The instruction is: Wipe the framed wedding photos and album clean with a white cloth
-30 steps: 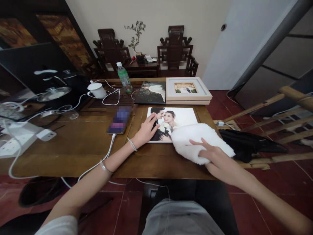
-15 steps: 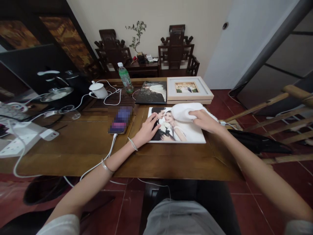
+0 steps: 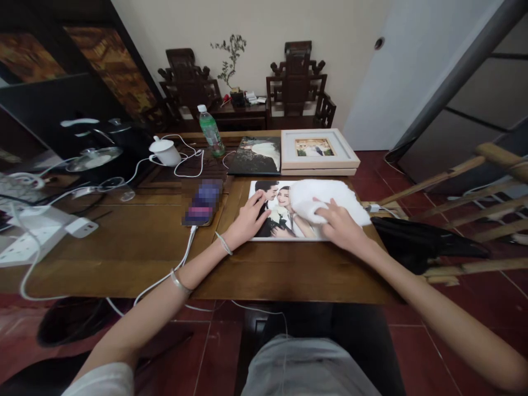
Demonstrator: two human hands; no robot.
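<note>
The right grip point(image 3: 343, 224) grasps the cloth point(image 3: 325, 192) on the photo point(image 3: 278, 217). The left grip point(image 3: 247, 219), released, touches the photo; the phone point(image 3: 203, 202) lies to its left.

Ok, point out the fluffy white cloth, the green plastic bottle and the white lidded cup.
Fluffy white cloth point(image 3: 332, 191), head view, on its upper middle.
Green plastic bottle point(image 3: 212, 133), head view, on its mid-body.
White lidded cup point(image 3: 165, 157), head view, on its side below the lid.

Soft, dim light laid a dull sheen on the table point(image 3: 136, 247) toward its near edge; pixelation masked the phone point(image 3: 203, 202); distortion stretched the margins.
</note>
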